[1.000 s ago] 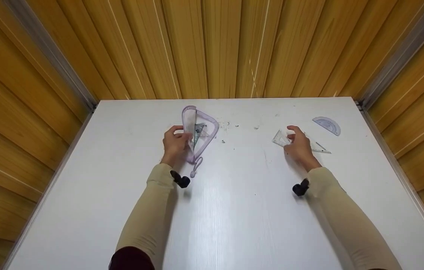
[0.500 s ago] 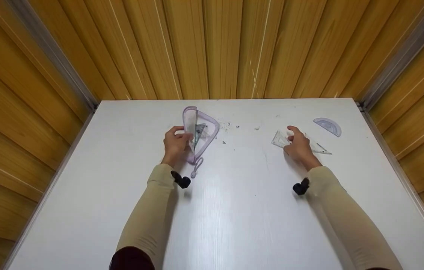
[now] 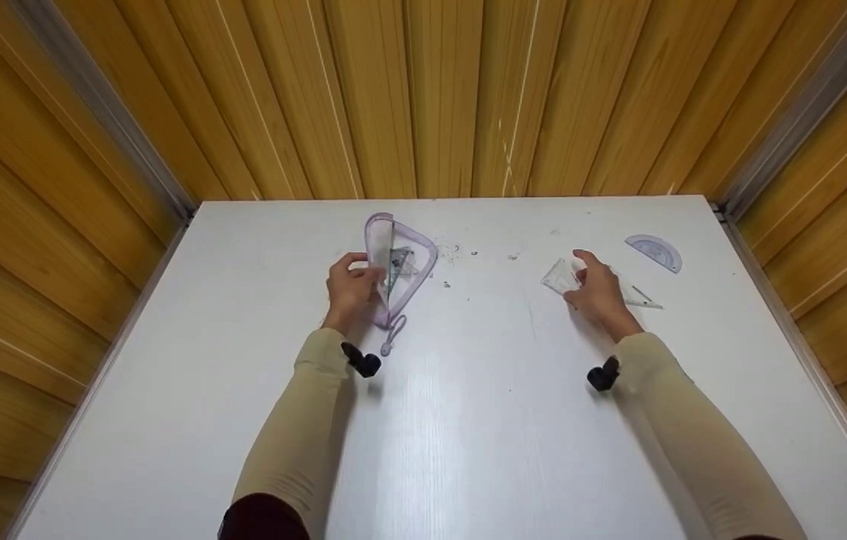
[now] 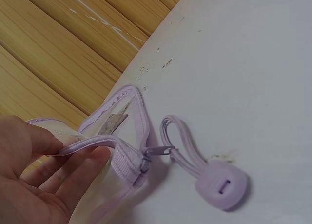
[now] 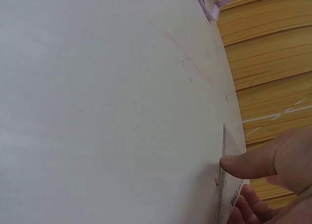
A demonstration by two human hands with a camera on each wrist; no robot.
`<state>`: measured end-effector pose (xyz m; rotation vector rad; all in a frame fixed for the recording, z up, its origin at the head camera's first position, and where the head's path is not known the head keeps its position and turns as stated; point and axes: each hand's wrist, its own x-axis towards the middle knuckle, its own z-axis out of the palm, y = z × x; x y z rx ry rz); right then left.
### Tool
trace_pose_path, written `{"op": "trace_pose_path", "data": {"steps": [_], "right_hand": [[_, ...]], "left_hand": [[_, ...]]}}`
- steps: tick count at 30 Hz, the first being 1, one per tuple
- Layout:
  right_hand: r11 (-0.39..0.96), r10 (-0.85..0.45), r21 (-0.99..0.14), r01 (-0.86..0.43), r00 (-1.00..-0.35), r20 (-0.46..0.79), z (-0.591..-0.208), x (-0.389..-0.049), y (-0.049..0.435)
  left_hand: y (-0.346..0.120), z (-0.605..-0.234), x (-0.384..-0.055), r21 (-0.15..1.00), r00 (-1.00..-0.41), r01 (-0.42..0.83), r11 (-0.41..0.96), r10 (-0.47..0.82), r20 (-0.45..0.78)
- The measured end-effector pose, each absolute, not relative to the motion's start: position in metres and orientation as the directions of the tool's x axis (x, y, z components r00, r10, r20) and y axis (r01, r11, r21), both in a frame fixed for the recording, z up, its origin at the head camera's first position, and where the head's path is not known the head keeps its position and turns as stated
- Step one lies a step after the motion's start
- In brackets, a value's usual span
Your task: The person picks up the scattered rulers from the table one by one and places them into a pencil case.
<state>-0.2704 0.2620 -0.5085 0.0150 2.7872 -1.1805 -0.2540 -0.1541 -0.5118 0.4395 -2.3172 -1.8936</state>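
Note:
My left hand (image 3: 352,289) pinches one zip edge of a see-through pouch with lilac trim (image 3: 427,271), and its mouth gapes. A small clear drawing piece (image 4: 113,123) shows inside it. From the zipper pull hangs a lilac loop with a plastic tab (image 4: 222,185). Over at the right, my right hand (image 3: 600,298) grips a clear set square (image 3: 560,277) across its width. The thumb lies on its near edge in the right wrist view, with the other fingers curled at the opposite edge. My palm hides the middle of the set square in the head view.
A pale blue protractor (image 3: 654,253) lies beyond the right hand. Small dark marks (image 3: 474,253) dot the white table (image 3: 461,450) between the hands. Wood-patterned walls (image 3: 438,97) stand at the back and both sides.
The right thumb and the left corner of the set square have shifted very slightly. My left hand and the pouch stay as they were.

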Motion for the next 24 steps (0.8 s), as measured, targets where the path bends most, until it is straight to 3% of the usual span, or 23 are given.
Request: {"op": "trace_pose_path", "data": {"steps": [12, 24], "right_hand": [[0.663, -0.060, -0.748, -0.027, -0.998, -0.017, -0.5139, -0.2676, 0.2658], [0.666, -0.048, -0.745, -0.019, -0.999, -0.017, -0.5150, -0.2699, 0.2668]], "left_hand": [[-0.1539, -0.5112, -0.2530, 0.976, -0.953, -0.137, 0.168, -0.290, -0.084], [-0.1544, -0.5124, -0.2549, 0.972, -0.952, -0.154, 0.179, -0.291, -0.097]]}}
